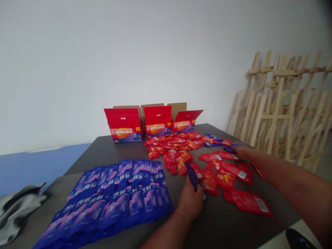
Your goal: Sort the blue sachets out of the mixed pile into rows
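My left hand (191, 200) is closed around a dark blue pouch (192, 175), whose narrow end sticks up past the fingers. It is above the front of the table, between the laid-out blue pouches (116, 207) and the loose red pouches (218, 176). Stretched out to the right, my right hand (241, 152) has its fingers on another blue pouch (230, 149) near the table's right side; the fingertips are small and partly hidden. The blue pouches on the left lie overlapping in two rows, printed side up. Red pouches are heaped in the middle.
Three open red cartons (126, 126) stand along the back of the dark table (101, 148). More blue pouches (211, 140) lie mixed with red ones at the back right. Grey cloth (20, 211) lies at the left, wooden frames (280, 110) lean at the right.
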`<act>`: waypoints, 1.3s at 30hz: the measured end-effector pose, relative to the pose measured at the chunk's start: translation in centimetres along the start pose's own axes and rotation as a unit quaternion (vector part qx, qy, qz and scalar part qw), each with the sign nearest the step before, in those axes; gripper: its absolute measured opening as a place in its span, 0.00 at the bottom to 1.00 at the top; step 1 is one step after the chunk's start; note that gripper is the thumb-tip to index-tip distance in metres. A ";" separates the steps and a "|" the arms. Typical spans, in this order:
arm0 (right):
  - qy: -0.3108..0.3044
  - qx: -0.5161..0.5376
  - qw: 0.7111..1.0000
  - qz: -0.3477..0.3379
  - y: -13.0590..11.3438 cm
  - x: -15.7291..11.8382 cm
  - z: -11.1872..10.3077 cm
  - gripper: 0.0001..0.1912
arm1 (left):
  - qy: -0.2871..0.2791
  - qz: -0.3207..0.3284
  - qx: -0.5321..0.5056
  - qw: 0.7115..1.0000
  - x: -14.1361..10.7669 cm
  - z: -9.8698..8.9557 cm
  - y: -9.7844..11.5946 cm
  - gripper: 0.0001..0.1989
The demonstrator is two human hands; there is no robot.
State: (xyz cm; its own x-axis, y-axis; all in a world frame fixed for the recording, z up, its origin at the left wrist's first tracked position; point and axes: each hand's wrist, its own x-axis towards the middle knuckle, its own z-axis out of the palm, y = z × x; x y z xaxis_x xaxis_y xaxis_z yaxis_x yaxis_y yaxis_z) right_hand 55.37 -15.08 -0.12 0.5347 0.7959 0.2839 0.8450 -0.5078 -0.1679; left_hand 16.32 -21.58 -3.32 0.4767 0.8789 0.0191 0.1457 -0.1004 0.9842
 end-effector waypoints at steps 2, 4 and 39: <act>-0.055 0.022 0.998 -0.014 0.2 0.1 0.1 0.11 | -0.004 0.009 -0.004 1.000 0.0 0.1 0.0 0.22; -0.081 0.032 0.996 -0.012 0.3 0.1 0.1 0.08 | -0.004 0.020 -0.007 1.000 -0.1 0.1 -0.1 0.21; -0.194 0.821 0.532 0.071 -23.5 -19.7 2.1 0.19 | 0.162 0.067 -0.065 0.982 -0.3 -0.8 0.4 0.20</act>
State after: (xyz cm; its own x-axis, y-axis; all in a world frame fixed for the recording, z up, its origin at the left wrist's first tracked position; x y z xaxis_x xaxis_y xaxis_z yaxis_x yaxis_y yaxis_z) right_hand 24.99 -18.11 -3.79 0.2872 0.9578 -0.0052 -0.5059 0.1471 -0.8500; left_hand 15.53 -21.53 -2.75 0.1800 0.9661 0.1853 -0.0214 -0.1844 0.9826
